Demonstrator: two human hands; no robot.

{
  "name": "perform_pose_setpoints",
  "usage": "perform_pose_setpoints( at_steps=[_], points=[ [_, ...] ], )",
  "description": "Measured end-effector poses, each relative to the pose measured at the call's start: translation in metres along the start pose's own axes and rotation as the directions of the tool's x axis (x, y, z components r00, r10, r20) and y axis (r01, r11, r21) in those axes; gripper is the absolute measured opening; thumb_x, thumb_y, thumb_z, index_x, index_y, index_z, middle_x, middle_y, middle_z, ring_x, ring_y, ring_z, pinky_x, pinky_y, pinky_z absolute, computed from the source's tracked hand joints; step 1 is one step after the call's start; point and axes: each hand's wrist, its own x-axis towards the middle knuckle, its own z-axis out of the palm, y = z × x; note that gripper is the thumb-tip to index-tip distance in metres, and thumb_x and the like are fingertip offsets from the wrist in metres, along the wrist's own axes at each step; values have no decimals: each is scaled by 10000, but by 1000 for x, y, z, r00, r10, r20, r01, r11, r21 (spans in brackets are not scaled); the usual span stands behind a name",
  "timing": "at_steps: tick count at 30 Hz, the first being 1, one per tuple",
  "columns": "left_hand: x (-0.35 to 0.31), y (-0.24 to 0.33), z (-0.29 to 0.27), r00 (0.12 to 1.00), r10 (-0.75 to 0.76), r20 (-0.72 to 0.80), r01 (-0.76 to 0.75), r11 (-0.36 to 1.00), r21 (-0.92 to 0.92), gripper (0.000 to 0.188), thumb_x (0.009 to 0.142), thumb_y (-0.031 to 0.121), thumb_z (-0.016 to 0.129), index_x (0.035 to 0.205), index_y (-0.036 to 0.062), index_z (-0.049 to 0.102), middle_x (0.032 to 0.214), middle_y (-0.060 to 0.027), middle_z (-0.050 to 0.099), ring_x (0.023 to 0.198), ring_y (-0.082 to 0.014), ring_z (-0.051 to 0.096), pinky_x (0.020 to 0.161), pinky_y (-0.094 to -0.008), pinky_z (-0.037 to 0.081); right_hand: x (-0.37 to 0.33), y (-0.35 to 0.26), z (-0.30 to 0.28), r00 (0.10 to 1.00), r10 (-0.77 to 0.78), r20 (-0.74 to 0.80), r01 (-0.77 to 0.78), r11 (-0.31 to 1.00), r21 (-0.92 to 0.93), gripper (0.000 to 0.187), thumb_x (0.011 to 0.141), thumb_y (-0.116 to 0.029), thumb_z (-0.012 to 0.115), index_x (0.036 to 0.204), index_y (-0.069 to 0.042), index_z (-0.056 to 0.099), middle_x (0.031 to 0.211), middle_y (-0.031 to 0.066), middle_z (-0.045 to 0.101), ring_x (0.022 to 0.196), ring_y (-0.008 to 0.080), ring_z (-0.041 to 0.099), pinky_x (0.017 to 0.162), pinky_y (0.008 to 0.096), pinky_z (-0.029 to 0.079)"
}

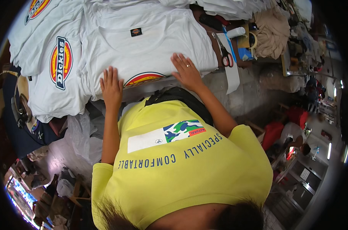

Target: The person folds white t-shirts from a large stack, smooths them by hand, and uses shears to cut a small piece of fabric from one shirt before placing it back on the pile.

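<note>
A white T-shirt [147, 53] with a dark neck label and a red and yellow print lies spread in front of me, its printed part hanging over the near edge. My left hand [112, 85] rests flat on the shirt, left of the print, fingers stretched out. On the other side of the print, my right hand [186, 72] lies on the fabric with its fingers slightly spread and a ring on one of them. Neither hand holds anything. Another white T-shirt [43, 71] with a similar print lies to the left.
Right of the shirt are scissors [226, 57] with dark red handles, a white paper strip [232, 76], a roll of tape [253, 40] and crumpled beige cloth [272, 32]. More white shirts [231, 7] are heaped at the back. A person [294, 134] sits far right.
</note>
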Motion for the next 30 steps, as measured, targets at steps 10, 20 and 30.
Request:
perform_pose_setpoints(
  at_steps=[10,20,30],
  points=[
    [112,-58,23,997,-18,75,-5,958,288,548,905,399,375,1355,95,307,1415,-57,291,1311,-221,252,1056,-464,158,133,76,39,978,126,-166,-167,949,-266,623,889,-499,352,1365,-103,295,1424,55,275,1317,222,240,1056,443,174],
    [193,-103,36,992,59,-109,-46,992,120,306,869,322,488,1065,87,509,1086,-56,509,1040,-248,454,914,-475,285,182,101,39,934,151,-324,-178,982,-55,342,841,-413,507,1103,-197,552,1162,25,505,1148,221,409,1006,499,190],
    [211,-120,38,998,40,-45,-27,969,247,249,850,347,506,888,103,540,940,-52,520,936,-253,466,824,-477,280,203,105,37,933,203,-296,-252,958,-138,274,767,-404,608,926,-181,620,1009,22,529,1031,258,432,955,507,232]
  ],
)
